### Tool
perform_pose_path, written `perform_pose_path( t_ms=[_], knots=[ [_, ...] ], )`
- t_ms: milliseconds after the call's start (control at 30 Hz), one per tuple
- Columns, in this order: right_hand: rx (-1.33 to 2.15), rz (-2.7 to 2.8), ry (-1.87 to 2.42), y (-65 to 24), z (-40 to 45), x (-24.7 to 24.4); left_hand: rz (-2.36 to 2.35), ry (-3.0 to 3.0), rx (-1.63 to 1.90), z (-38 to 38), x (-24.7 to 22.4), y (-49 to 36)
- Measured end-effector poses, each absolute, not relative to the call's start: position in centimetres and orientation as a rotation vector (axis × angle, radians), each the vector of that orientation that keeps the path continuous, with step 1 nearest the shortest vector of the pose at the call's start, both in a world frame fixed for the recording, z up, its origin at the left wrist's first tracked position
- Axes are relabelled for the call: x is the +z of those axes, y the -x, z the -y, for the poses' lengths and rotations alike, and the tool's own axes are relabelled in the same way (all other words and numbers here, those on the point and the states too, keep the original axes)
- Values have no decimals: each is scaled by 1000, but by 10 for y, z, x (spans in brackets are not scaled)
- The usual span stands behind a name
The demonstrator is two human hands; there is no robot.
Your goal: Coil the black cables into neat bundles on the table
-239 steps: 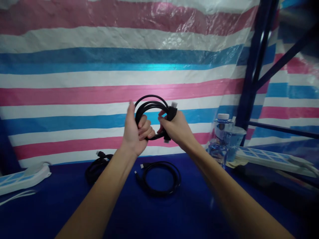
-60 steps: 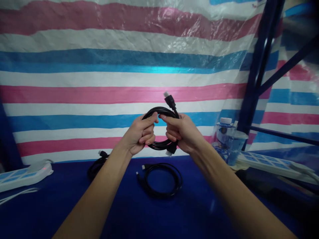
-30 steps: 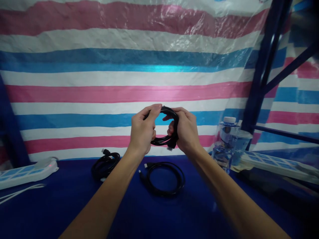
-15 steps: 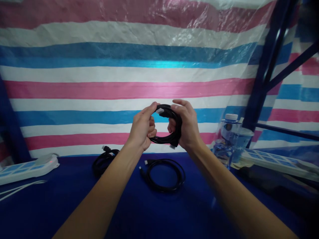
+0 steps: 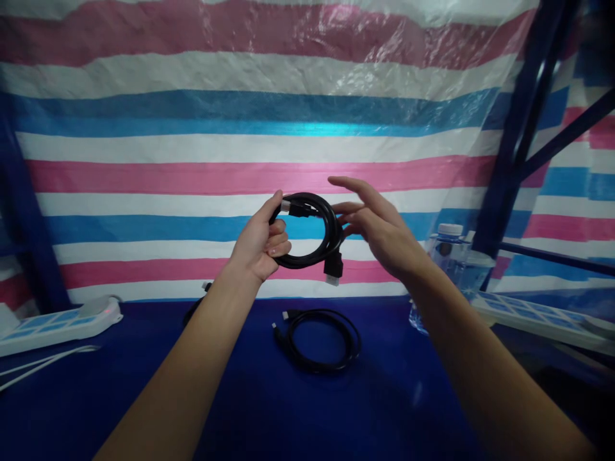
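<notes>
A coiled black cable (image 5: pixel 330 232) hangs in the air above the blue table (image 5: pixel 384 378). My left hand (image 5: pixel 263 241) is closed on the coil's left side, thumb on top. One plug with a pale metal end lies inside the top of the loop; another points down at the lower right. At the coil's right edge is my right hand (image 5: pixel 377 224), its fingers spread and apart, some fingertips at or just behind the cable. A second coiled black cable (image 5: pixel 355 342) lies on the table below. Part of a third black cable (image 5: pixel 191 312) shows behind my left forearm.
White power strips lie at the left (image 5: pixel 62 325) and right (image 5: pixel 542 317). A clear bottle (image 5: pixel 449 246) and a plastic cup (image 5: pixel 473 272) stand behind my right forearm. A striped sheet (image 5: pixel 240 147) hangs behind, beside a dark blue metal frame (image 5: pixel 521 121).
My right hand has loosened from the coil and spread its fingers. My left hand and the held coil have shifted slightly left, and the lower plug now hangs more fully in view.
</notes>
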State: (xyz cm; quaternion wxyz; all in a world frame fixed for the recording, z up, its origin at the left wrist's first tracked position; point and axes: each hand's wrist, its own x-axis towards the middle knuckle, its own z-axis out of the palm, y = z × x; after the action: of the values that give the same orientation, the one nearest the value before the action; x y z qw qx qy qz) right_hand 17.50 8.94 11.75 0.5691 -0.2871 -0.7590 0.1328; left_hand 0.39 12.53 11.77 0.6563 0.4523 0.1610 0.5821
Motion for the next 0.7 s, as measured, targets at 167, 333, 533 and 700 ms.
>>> perform_pose_path(
  t_ms=[167,333,533,700],
  knots=[
    [74,2061,758,-191,-77,125,-316,-937,1293,-130,119,3],
    [434,2273,811,-185,-63,128,-323,-901,1314,-132,120,4],
    [535,2035,788,-174,-70,119,-317,-872,1410,-131,121,5],
    [541,1977,779,-183,-69,123,-311,-867,1371,-130,122,8]
  ],
)
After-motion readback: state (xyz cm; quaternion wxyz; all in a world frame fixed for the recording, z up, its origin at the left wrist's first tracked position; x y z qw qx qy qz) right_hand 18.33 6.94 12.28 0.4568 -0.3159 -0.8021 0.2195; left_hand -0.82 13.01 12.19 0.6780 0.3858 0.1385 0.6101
